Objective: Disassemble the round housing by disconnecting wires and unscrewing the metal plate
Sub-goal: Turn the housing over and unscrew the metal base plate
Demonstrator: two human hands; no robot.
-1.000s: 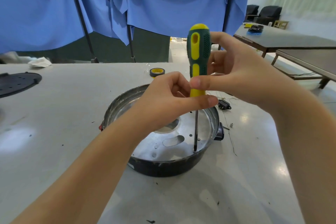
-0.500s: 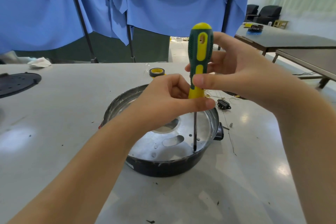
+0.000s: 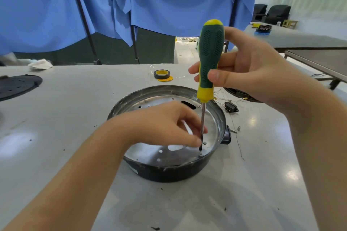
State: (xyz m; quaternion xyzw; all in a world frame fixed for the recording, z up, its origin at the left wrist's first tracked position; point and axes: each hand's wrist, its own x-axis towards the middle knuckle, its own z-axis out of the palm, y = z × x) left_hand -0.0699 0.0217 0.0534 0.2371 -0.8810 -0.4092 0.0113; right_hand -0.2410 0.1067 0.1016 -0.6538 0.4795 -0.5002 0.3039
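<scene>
Grey glossy tabletop (image 3: 65, 118) carries everything; wide bare room on its left and near side, clutter only on the right past the housing. Blue cloth backdrop (image 3: 169, 0) hangs behind the far edge.

Round black housing with a silver metal plate (image 3: 155, 153) inside sits centre, well clear of all table edges, same spot as half a second ago.

Change vs earlier frame: left hand (image 3: 165, 125) was pinched on the yellow collar of the handle, now it is down inside the housing, fingertips closed around the lower shaft just above the tip. Right hand (image 3: 244, 73) is clamped around the handle of the green-and-yellow screwdriver (image 3: 209, 62), thumb in front, as before. Screwdriver stands near upright, tip just above a small screw (image 3: 201, 154) at the plate's near-right rim; contact with the screw not clear.

Hands are apart, one high, one low, both on the same tool.

Small stuff: black perforated disc (image 3: 16, 85) at the left edge, black-and-yellow tape roll (image 3: 162, 74) beyond the housing, black plug connector with thin wires (image 3: 231, 108) just right of the rim, tiny metal spacer (image 3: 239, 128) near it.
</scene>
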